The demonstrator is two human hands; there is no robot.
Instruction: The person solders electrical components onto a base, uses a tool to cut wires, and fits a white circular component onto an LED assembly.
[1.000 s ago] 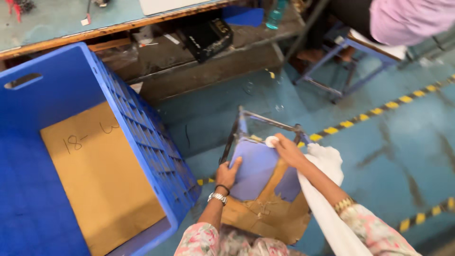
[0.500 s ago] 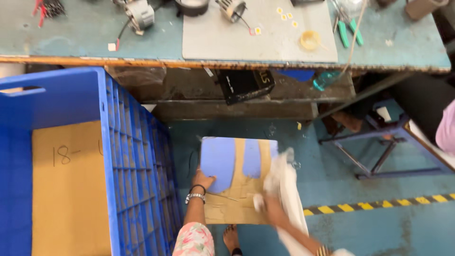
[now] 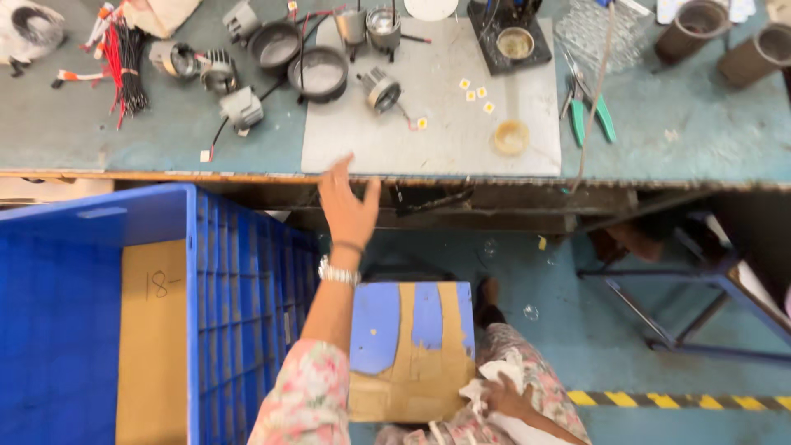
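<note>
Presently, by label:
Left hand (image 3: 348, 206): raised with fingers spread, nothing held, at the front edge of the workbench (image 3: 676, 140).
Right hand (image 3: 504, 397): closed on a white cloth (image 3: 494, 381) in the lap.
Stool (image 3: 410, 350): a blue seat worn through to brown, set between the 2 arms, just beside the blue crate (image 3: 239, 288).
Crate contents: 1 cardboard sheet (image 3: 152, 346) is seen inside.

Single head-worn view, looking steeply down from above: workbench (image 3: 659, 140) across 12 o'clock, blue crate (image 3: 99, 330) at 8 o'clock, stool (image 3: 412, 350) directly below, close to lens.
</note>
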